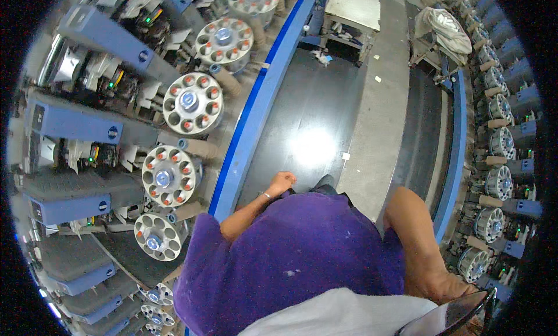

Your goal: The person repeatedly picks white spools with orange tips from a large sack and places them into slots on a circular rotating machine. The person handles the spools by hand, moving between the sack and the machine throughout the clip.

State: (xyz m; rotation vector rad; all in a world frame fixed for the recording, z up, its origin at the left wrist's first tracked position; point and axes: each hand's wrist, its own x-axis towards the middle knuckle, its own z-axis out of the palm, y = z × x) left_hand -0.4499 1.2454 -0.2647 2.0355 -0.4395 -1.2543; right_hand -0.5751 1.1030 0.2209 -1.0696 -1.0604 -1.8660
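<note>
Keeping spools apart, I think, the wheel has holes; the left hand hangs half open, but I can't tell about the right hand.

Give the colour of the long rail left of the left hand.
The rail is blue, more vivid along its left edge; best in the head view.

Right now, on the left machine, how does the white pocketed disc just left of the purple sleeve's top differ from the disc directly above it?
The lower disc shows one red tip, its other pockets seemingly empty; the upper disc shows red tips in most pockets. The lower disc looks smaller in view, the upper disc larger. Both are round and white, with a blue hub.
</note>
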